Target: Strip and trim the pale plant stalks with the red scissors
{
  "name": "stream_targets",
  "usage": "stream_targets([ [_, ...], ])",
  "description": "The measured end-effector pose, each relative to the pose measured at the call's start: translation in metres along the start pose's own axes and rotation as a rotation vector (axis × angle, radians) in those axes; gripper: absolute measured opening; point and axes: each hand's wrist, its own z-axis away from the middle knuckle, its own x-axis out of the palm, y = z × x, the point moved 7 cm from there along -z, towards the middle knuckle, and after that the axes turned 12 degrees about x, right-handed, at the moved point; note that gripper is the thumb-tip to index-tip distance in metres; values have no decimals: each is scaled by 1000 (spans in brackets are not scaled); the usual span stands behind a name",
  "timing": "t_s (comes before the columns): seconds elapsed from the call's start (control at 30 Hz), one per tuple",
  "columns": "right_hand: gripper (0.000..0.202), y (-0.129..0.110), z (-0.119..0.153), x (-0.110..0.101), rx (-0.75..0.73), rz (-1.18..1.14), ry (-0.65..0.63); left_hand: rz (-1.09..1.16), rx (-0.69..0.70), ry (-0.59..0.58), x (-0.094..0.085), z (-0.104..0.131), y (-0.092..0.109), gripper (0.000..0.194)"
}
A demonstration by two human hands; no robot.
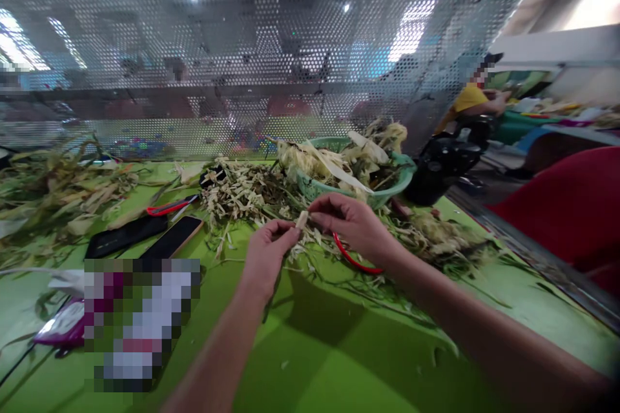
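Note:
A small pale strip, looking like folded corn husk [302, 219], is pinched between the thumb and forefinger of my left hand [266, 250]. My right hand [356, 222] has its fingers closed at the strip's upper right edge; its fingertips partly cover that end. Below my right palm shows a curved red handle [356, 261], mostly hidden by the hand. Just behind both hands lies a heap of short cut pale pieces [242, 190], mixed with dry stalk bits, on the green table [271, 361].
A green plastic basket [310, 190] of dry husks stands behind my hands. Leaves lie left [53, 200], with a red-handled cutter [169, 209], black pouch [123, 237], phone [172, 239] and purple packet [65, 322] nearer. A perforated metal screen [232, 64] closes the back. A person [469, 100] sits far right.

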Motion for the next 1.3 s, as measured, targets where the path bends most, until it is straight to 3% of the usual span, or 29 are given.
stream_targets([
  [0.2, 17, -2, 16, -46, 45, 506, 8, 91, -86, 72, -9, 1, 0, 27],
  [0.37, 18, 18, 59, -67, 199, 670, -51, 164, -36, 119, -14, 0, 9, 28],
  [0.5, 15, 27, 82, -46, 188, 689, -164, 211, 1, 128, -15, -1, 14, 25],
  [0.6, 15, 26, 81, -22, 132, 739, -179, 230, 30, 114, -16, -2, 17, 25],
  [0.83, 12, 33, 48, 24, 124, 946, -26, 285, 49, 94, -22, -7, 20, 21],
  [0.97, 6, 42, 34, 24, 200, 855, -12, 300, 59, 78, -22, -8, 22, 18],
  [1.17, 12, 56, 27, 3, 384, 377, -51, 273, 58, 69, -22, -7, 24, 19],
  [1.3, 13, 50, 30, 14, 279, 576, -25, 269, 48, 55, -20, -6, 24, 19],
])
